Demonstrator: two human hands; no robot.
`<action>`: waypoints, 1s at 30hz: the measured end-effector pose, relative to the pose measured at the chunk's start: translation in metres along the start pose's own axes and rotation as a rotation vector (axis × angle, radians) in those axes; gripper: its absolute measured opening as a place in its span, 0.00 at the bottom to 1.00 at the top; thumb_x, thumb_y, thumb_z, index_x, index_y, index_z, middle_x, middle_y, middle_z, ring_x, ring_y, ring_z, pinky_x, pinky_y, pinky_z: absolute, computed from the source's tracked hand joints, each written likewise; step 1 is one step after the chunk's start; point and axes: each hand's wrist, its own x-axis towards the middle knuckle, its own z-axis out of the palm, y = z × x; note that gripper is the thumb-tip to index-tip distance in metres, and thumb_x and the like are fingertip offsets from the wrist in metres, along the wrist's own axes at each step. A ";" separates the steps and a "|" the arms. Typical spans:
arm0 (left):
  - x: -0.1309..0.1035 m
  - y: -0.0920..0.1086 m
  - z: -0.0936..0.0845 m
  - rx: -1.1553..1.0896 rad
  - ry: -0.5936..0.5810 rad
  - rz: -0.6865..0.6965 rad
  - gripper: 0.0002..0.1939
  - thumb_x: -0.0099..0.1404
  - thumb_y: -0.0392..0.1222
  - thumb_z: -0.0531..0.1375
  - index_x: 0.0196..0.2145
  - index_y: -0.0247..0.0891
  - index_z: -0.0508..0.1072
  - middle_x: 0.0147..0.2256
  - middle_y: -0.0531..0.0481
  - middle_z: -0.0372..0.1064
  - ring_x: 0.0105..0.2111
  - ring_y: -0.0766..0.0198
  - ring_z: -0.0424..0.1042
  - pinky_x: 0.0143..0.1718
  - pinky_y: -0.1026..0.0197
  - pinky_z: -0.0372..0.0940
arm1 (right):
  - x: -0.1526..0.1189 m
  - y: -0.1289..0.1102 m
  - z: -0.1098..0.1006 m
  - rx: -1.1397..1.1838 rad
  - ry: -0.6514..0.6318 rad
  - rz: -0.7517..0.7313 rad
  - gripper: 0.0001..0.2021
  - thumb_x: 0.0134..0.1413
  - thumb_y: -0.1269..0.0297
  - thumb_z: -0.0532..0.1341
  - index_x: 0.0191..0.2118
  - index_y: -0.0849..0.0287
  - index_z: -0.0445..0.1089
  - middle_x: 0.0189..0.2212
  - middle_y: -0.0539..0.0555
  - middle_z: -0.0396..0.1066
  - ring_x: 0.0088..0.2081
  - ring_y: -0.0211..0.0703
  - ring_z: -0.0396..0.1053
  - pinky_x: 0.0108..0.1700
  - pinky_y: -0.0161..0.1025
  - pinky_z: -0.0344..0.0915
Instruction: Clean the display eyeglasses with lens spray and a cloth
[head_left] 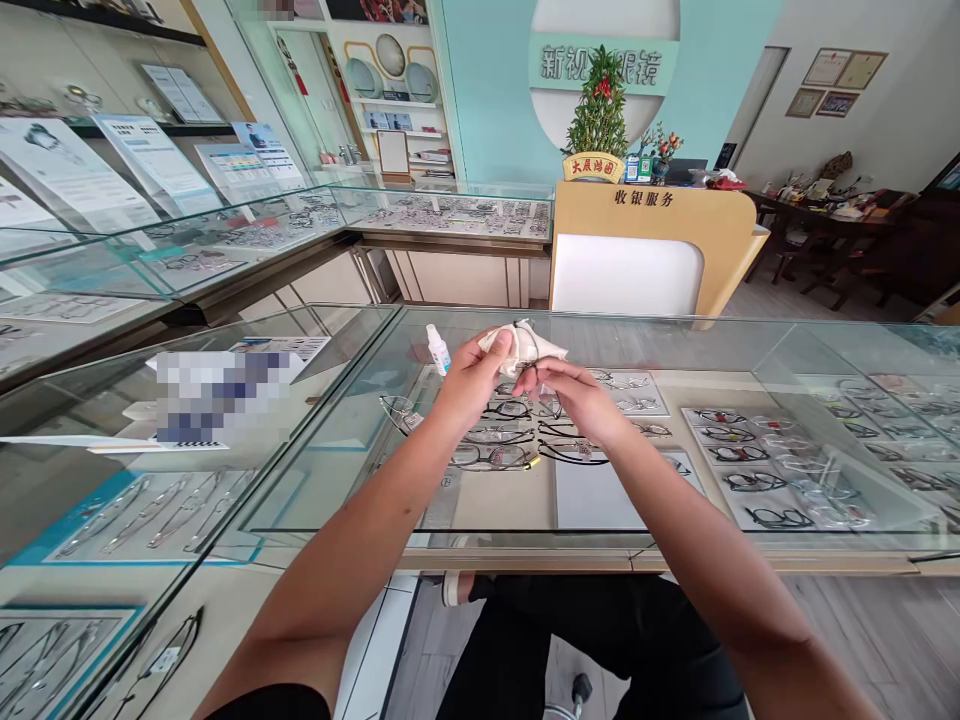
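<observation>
Above the glass counter my left hand (pixel 474 372) pinches a cream-white cloth (pixel 523 346), thumb on top. The cloth is folded around part of a pair of eyeglasses (pixel 538 345) with a thin dark frame. My right hand (pixel 577 392) has its fingers closed on the near side of these eyeglasses, just below the cloth. Cloth and fingers hide much of the frame. A small white spray bottle (pixel 438 350) stands on the counter to the left of my left hand.
Under the glass counter top (pixel 480 520) lie rows of eyeglasses, with another tray of frames (pixel 772 465) to the right. Papers (pixel 217 390) rest on the left counter. A wooden cashier desk (pixel 727 215) with a plant (pixel 598 110) stands beyond.
</observation>
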 end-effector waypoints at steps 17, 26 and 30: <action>-0.006 -0.008 0.000 0.134 -0.166 -0.173 0.30 0.68 0.70 0.68 0.50 0.40 0.86 0.34 0.49 0.76 0.39 0.59 0.74 0.43 0.59 0.68 | 0.003 -0.005 -0.013 0.115 0.220 -0.114 0.16 0.59 0.43 0.74 0.41 0.49 0.86 0.60 0.55 0.74 0.71 0.57 0.64 0.71 0.49 0.64; -0.007 -0.014 0.004 -0.060 -0.106 -0.258 0.30 0.63 0.72 0.71 0.41 0.39 0.84 0.29 0.50 0.71 0.31 0.62 0.70 0.35 0.60 0.69 | 0.000 -0.007 -0.009 0.066 0.191 -0.086 0.18 0.60 0.40 0.73 0.44 0.48 0.86 0.58 0.53 0.79 0.67 0.56 0.68 0.67 0.49 0.67; -0.007 -0.017 0.003 -0.059 -0.081 -0.269 0.28 0.63 0.69 0.73 0.35 0.38 0.82 0.29 0.51 0.70 0.29 0.63 0.68 0.32 0.60 0.66 | 0.000 -0.007 -0.008 0.062 0.184 -0.091 0.18 0.62 0.40 0.72 0.47 0.47 0.86 0.59 0.52 0.79 0.64 0.54 0.71 0.67 0.48 0.67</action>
